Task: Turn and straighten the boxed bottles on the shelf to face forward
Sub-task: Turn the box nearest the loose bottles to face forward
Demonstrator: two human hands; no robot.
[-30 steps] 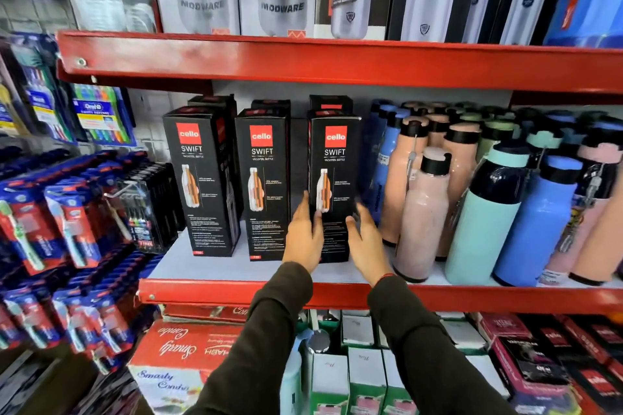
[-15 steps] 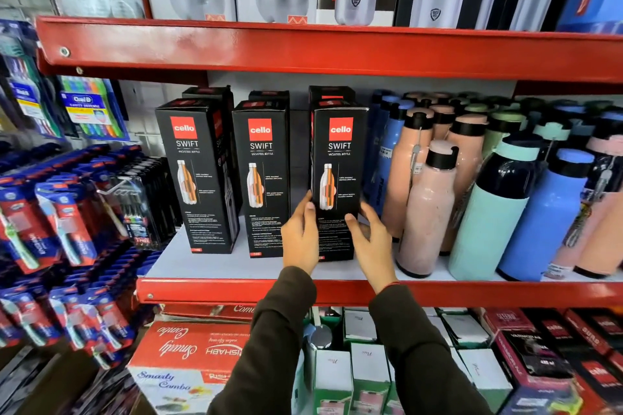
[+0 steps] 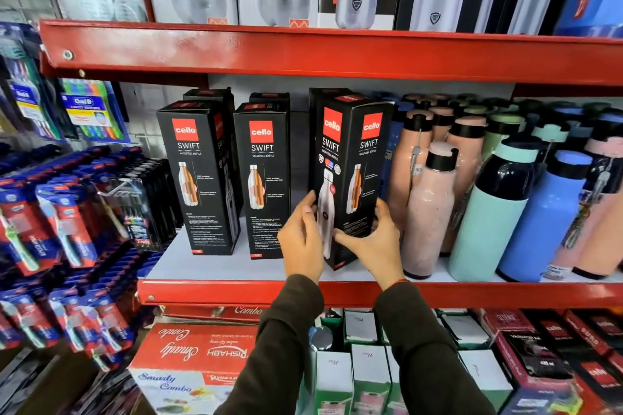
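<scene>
Turned cornerwise since before, "cello SWIFT" box [image 3: 350,178] held by both hands' [image 3: 301,239] [image 3: 377,242] grip.

Glossy black cardboard box [image 3: 350,175], red painted metal shelf [image 3: 472,293], matt pastel bottles [image 3: 428,212]

A shop aisle: red metal shelf [image 3: 337,291] stocked with boxed bottles [image 3: 263,175], loose coloured bottles [image 3: 526,209] to their right, packaged toothbrushes [image 3: 50,222] hanging left of it.
</scene>
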